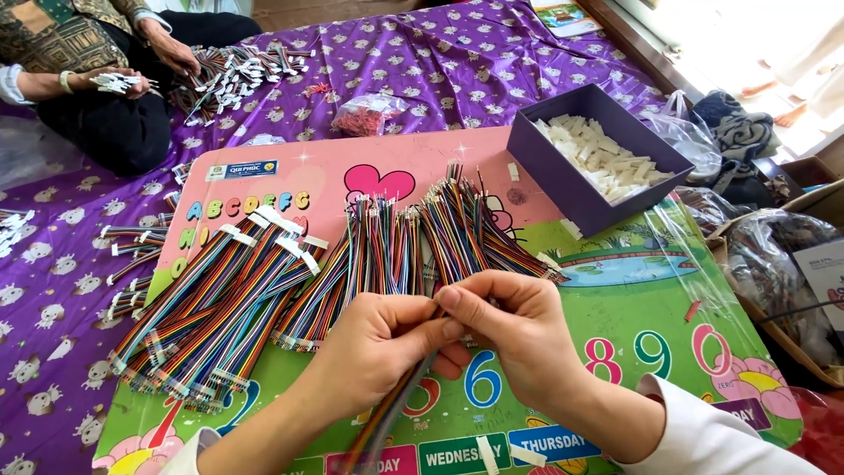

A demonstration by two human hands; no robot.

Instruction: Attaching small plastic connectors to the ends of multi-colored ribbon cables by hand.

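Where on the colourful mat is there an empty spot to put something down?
Free patch: the green part of the play mat between the right hand and the purple box. Another patch is the pink strip above the heart. Crowded: the middle and left, covered by rainbow wire bundles. The left hand holds one cable.

Bright daylight came in from the upper right, where the corner was blown out to near white. Glare lay on the clear plastic sheet [694, 255] and the bags beside it. The hands [457, 339] cast soft, short shadows on the colourful mat [642, 352]. Focus was sharp at centre; edges bowed slightly, with wide-angle stretch at the bottom corners.
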